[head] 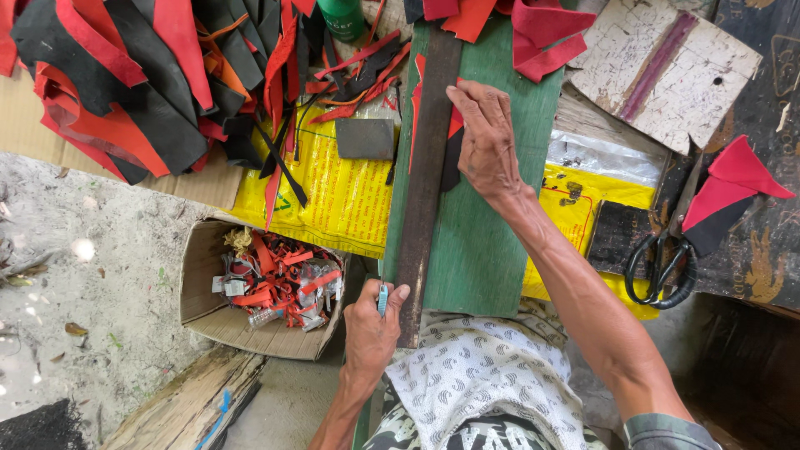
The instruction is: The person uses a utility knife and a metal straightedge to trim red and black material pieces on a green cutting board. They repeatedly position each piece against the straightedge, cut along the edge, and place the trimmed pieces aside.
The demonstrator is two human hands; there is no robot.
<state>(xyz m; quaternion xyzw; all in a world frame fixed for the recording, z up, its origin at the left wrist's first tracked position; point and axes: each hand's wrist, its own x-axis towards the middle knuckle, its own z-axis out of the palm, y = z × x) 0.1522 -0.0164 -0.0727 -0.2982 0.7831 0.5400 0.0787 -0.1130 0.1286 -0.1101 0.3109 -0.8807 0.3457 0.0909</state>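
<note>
A long dark metal straightedge lies lengthwise on a green board. Under it at the far end sits a red and black piece of material. My right hand presses flat on the straightedge and that piece, fingers spread. My left hand is at the near end of the straightedge, closed on a small blade with a light blue handle, its tip against the left edge of the straightedge.
A heap of red and black cut pieces fills the top left over yellow plastic sheeting. A cardboard box of scraps stands on sandy ground. Black scissors lie right, near a white worn board. A grey block rests on the sheeting.
</note>
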